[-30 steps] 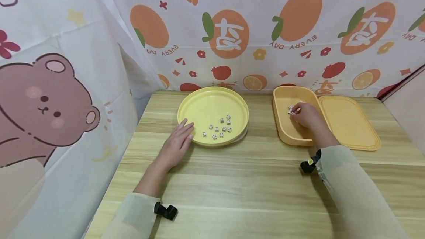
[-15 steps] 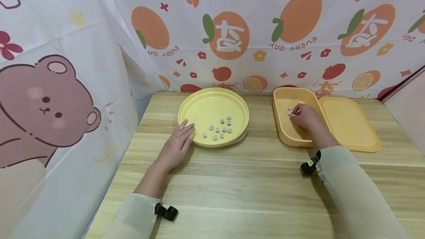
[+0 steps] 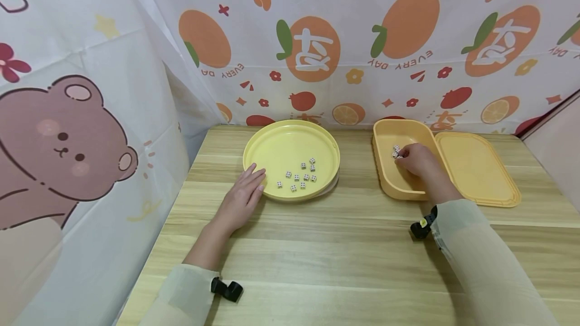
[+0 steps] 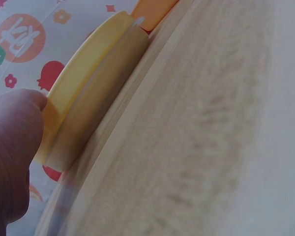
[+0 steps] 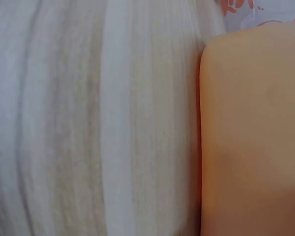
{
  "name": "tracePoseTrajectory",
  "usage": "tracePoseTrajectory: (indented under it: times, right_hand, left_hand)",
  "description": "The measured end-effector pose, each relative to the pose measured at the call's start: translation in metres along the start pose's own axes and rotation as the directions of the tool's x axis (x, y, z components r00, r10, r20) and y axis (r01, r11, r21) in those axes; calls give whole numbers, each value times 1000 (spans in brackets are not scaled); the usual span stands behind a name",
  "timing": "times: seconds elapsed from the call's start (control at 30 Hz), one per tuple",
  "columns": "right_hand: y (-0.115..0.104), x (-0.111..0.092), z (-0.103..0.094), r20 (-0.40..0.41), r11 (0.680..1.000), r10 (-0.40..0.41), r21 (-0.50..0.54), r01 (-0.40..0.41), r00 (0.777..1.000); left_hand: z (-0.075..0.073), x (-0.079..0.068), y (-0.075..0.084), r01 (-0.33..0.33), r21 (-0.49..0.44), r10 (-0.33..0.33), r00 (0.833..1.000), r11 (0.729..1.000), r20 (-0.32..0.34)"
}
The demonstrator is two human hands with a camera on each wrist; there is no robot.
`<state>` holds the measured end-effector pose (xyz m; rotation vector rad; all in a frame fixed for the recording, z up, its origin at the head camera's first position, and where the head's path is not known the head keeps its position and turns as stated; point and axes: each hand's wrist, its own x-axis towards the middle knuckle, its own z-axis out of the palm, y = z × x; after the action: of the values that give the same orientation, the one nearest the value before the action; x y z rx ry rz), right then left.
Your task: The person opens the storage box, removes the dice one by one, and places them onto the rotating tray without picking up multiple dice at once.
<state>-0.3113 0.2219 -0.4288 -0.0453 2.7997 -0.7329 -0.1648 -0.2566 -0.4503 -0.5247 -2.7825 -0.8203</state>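
A round yellow tray [image 3: 281, 140], stacked on a paler round base [image 4: 98, 83], carries several small white dice [image 3: 296, 177] on its front right part. My left hand [image 3: 238, 200] rests on the tray's front left rim with its fingers fairly straight; the left wrist view shows that hand [image 4: 14, 142] against the rim from the side. Inside an orange rectangular box [image 3: 384, 177] my right hand [image 3: 419, 159] reaches down, fingers curled, fingertips pinching at a die beside a small cluster of dice [image 3: 395, 151]. The hand partly hides that die. Only the box's outer wall [image 5: 255, 132] appears in the right wrist view.
The box's flat orange lid [image 3: 480, 167] lies to the right of the box on the wooden table [image 3: 317, 255]. A fruit-print cloth [image 3: 353, 74] hangs behind the table, and a bear-print cloth [image 3: 63, 140] hangs at the left.
My right fingers shift very slightly at the dice in the box. The left hand, the tray and the dice on it keep their places.
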Motion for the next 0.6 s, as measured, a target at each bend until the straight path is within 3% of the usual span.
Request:
tracePoseTrajectory:
  times: [0.23, 0.6]
  right_hand:
    - [-5, -1, -2, 28, 998, 40, 42, -42, 999]
    - [-9, -8, -5, -71, 999, 17, 44, -14, 997]
  left_hand:
    - [0, 0, 0, -5, -2, 5, 1000, 1000, -5]
    - [-2, -1, 0, -17, 7, 17, 1000, 1000, -14]
